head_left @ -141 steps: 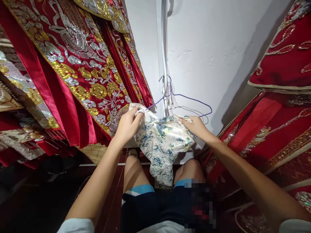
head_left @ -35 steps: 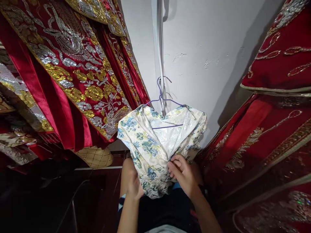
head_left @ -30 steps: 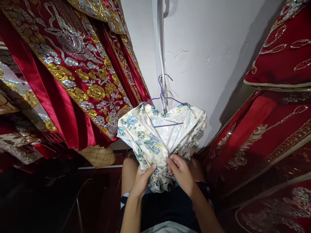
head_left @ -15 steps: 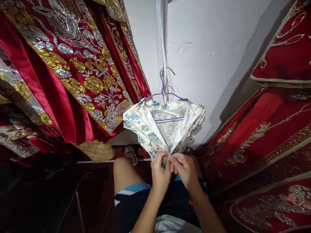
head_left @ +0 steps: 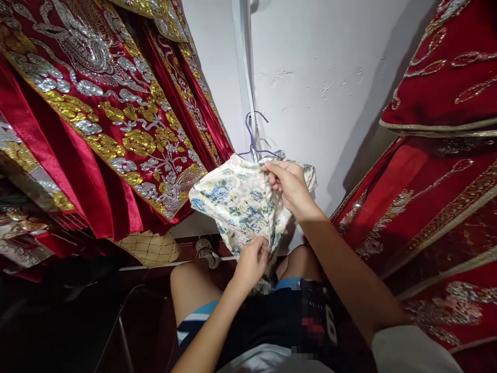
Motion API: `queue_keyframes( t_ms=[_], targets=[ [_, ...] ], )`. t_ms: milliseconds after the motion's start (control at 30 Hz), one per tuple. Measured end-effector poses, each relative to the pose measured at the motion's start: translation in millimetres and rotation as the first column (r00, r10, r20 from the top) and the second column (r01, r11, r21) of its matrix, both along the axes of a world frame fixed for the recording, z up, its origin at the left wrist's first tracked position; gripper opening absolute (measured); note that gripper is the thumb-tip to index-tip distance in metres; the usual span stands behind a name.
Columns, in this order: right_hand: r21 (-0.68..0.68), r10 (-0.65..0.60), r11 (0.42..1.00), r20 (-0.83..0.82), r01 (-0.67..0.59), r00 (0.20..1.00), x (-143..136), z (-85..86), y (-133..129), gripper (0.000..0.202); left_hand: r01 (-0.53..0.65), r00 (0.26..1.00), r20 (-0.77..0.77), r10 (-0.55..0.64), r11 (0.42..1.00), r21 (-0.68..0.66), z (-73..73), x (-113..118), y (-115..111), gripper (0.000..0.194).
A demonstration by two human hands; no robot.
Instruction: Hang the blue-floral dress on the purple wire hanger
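The floral garment (head_left: 236,204) hangs on the purple wire hanger (head_left: 254,137) against the white wall (head_left: 318,77), between red embroidered robes (head_left: 97,119); I judge the hanging done and the front closure only partly fastened. The right hand (head_left: 289,186) pinches the front edge near the collar, and the left hand (head_left: 252,261) pinches it lower down, fingers pressed together on the cloth. No brand or label is readable on the garment; faint print on the person's dark shorts (head_left: 314,311) is too small to read.
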State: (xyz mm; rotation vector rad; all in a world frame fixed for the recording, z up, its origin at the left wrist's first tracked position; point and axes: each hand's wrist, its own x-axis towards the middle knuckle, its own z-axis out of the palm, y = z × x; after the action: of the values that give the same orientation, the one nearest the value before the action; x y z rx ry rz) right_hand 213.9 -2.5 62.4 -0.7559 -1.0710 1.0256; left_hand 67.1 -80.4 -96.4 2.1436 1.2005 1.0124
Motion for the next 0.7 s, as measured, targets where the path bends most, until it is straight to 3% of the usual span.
queue_keyframes(
  t_ms=[100, 200, 300, 367, 467, 567, 633, 700],
  targets=[
    [0.044, 0.024, 0.999, 0.035, -0.025, 0.999, -4.5, -8.4, -8.9, 0.025, -0.031, 0.983, 0.183, -0.001, 0.985, 0.171, 38.1, -12.4, 16.1, 0.012],
    [0.064, 0.017, 0.998, 0.071, -0.022, 0.997, -7.5, -13.2, -15.7, 0.025, -0.173, 0.944, 0.327, 0.039, 0.904, 0.391, 93.5, -18.7, 37.7, 0.029],
    [0.120, -0.011, 0.993, 0.131, -0.005, 0.991, -10.3, -10.5, -18.5, 0.027, -0.139, 0.966, 0.260, 0.005, 0.854, 0.500, 142.0, -15.1, 60.3, 0.029],
    [0.177, -0.076, 0.983, 0.163, 0.047, 0.984, -11.7, -10.9, -17.7, 0.029, -0.076, 0.985, 0.169, -0.022, 0.831, 0.552, 161.2, -9.0, 70.4, 0.018],
    [0.222, -0.188, 0.965, 0.218, 0.139, 0.958, -13.5, -23.8, -11.3, 0.030, -0.088, 0.990, 0.143, 0.000, 0.786, 0.612, 172.9, -3.9, 75.8, 0.015],
    [0.153, -0.197, 0.976, 0.298, 0.157, 0.934, -15.2, -46.6, -4.3, 0.031, -0.252, 0.945, 0.321, 0.059, 0.757, 0.603, 173.8, -17.4, 78.7, 0.014],
    [0.091, -0.150, 0.988, 0.305, 0.128, 0.940, -15.9, -58.8, -4.3, 0.031, -0.412, 0.841, 0.532, 0.098, 0.754, 0.512, 168.4, -39.0, 84.3, 0.012],
    [0.057, -0.101, 0.994, 0.284, 0.088, 0.953, -16.5, -64.9, -9.4, 0.030, -0.518, 0.648, 0.751, 0.123, 0.795, 0.317, 155.7, -65.4, 91.4, 0.011]
  ],
)
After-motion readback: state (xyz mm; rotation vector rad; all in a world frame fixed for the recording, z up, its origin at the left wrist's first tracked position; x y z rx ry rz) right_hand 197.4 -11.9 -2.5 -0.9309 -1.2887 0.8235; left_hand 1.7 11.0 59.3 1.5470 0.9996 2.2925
